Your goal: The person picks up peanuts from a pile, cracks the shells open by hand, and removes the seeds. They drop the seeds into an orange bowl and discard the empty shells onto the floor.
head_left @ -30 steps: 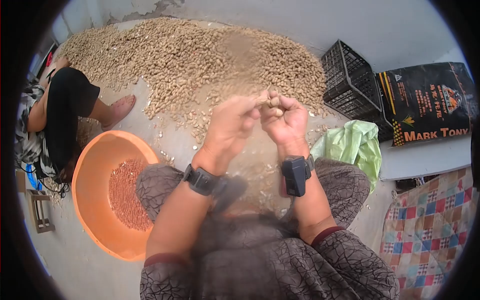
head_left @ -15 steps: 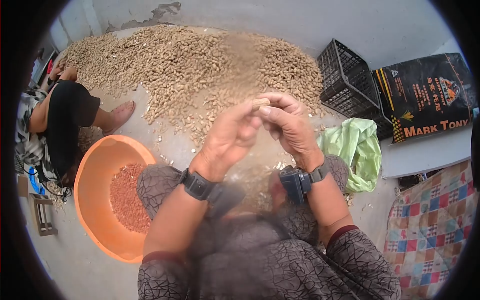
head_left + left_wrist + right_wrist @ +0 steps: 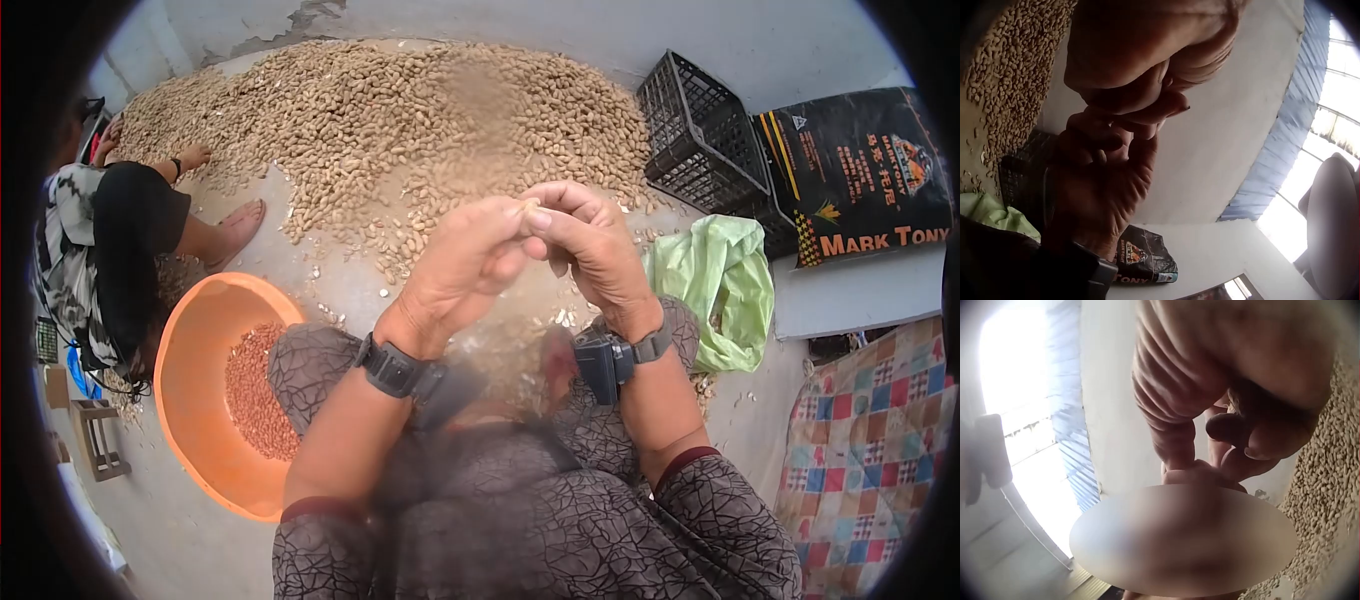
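My left hand and right hand meet in front of the peanut pile in the head view. Thumbs and forefingers of both pinch one small pale peanut, mostly covered by the fingertips. The right hand's other fingers curl toward its palm, and in the right wrist view a bit of tan shell shows among them. In the left wrist view the left hand is above and the right hand below, fingertips together. Unshelled peanuts lie heaped along the wall.
An orange basin with reddish shelled peanuts stands by my left knee. Another person sits at the left, one hand at the heap. To the right are a black crate, a green bag, a black sack and a patchwork cloth.
My right hand has turned over from palm up, with peanuts showing, to back up, its thumb now at the peanut held by the left fingers. The other person's arm has reached onto the heap.
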The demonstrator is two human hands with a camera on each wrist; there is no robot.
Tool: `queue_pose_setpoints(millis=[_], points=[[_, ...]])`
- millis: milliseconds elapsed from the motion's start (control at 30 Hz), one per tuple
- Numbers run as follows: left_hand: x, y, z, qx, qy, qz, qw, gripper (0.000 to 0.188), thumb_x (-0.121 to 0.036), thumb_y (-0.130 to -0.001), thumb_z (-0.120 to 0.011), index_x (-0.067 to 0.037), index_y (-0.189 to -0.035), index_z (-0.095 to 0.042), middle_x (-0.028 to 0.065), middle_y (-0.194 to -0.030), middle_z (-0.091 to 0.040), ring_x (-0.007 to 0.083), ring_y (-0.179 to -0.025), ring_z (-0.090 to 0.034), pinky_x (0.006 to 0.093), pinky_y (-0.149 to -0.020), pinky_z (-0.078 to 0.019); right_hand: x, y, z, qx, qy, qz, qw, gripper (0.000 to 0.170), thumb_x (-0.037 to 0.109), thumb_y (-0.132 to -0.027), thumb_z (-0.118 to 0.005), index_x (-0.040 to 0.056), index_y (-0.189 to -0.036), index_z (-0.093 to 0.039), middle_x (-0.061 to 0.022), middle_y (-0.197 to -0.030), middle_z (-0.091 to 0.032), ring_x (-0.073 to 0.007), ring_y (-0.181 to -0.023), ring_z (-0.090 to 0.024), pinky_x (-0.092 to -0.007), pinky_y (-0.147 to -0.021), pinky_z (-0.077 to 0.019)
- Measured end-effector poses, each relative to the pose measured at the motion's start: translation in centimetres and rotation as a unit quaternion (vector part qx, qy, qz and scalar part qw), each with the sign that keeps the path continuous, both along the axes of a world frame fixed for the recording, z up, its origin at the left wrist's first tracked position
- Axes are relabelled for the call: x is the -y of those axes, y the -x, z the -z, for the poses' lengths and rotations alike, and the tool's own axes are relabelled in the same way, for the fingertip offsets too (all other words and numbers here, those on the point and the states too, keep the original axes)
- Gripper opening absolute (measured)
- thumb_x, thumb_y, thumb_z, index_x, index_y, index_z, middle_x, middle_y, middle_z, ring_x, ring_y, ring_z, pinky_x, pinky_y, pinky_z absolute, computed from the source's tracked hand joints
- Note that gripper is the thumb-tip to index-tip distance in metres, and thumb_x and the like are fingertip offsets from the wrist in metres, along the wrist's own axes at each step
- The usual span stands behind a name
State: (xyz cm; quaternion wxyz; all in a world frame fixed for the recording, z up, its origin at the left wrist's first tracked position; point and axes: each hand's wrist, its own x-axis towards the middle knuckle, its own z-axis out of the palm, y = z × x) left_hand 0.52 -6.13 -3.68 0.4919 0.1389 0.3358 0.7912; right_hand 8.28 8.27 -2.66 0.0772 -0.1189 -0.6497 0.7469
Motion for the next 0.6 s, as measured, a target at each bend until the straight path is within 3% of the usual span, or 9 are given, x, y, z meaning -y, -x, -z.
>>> queue_pose_setpoints(millis=[167, 267, 333, 567, 600], points=[[-0.8, -0.3, 0.1, -0.028, -0.014, 0.012, 0.999, 0.017, -0.013, -0.088, -0.052, 0.001, -0.093, -0.062, 0.0012, -0.076, -0.058, 0.0008, -0.058, -0.044, 0.0134, -0.047, -0.0302, -0.2, -0.3, -0.3, 0.010, 0.040, -0.029, 0.999, 0.034, 0.024, -0.081, -0.066, 0.0012, -0.106, -0.060, 0.0018, -0.076, -0.060, -0.0005, -0.061, -0.050, -0.0148, -0.049, -0.0370], [-1.6, -1.1, -0.5, -0.059, 0.035, -0.045, 0.997, 0.023, -0.010, -0.091, -0.049, 0.006, -0.104, -0.059, 0.0052, -0.074, -0.062, 0.0012, -0.048, -0.043, 0.0128, -0.042, -0.0324, -0.2, -0.3, -0.3, 0.000, 0.053, -0.069, 0.996, 0.036, 0.026, -0.083, -0.064, -0.0004, -0.108, -0.059, 0.0011, -0.074, -0.060, -0.0019, -0.062, -0.052, -0.0149, -0.050, -0.0359], [-1.9, -1.2, 0.0, -0.155, 0.067, -0.064, 0.983, 0.024, -0.008, -0.090, -0.047, 0.006, -0.104, -0.060, 0.0037, -0.071, -0.060, 0.0014, -0.048, -0.042, 0.0146, -0.044, -0.0331, -0.3, -0.3, -0.3, -0.007, 0.053, -0.096, 0.994, 0.036, 0.026, -0.084, -0.063, -0.0012, -0.108, -0.059, -0.0001, -0.074, -0.061, -0.0032, -0.061, -0.054, -0.0147, -0.050, -0.0350], [-1.7, -0.9, 0.8, -0.143, 0.070, -0.059, 0.985, 0.035, -0.027, -0.097, -0.045, 0.004, -0.094, -0.061, 0.0052, -0.067, -0.058, 0.0031, -0.043, -0.040, 0.0167, -0.041, -0.0317, -0.2, -0.3, 0.3, -0.001, 0.115, -0.064, 0.991, 0.024, 0.026, -0.086, -0.060, 0.0025, -0.083, -0.060, 0.0010, -0.065, -0.056, -0.0062, -0.057, -0.052, -0.0183, -0.053, -0.0372], [-1.7, -0.8, 1.0, -0.294, 0.081, -0.091, 0.948, 0.033, -0.025, -0.097, -0.044, 0.002, -0.089, -0.062, 0.0034, -0.065, -0.058, 0.0040, -0.047, -0.044, 0.0185, -0.043, -0.0344, -0.2, -0.3, 0.4, 0.006, 0.112, -0.049, 0.993, 0.025, 0.026, -0.086, -0.060, 0.0031, -0.078, -0.059, 0.0006, -0.064, -0.056, -0.0071, -0.056, -0.051, -0.0196, -0.053, -0.0386]])
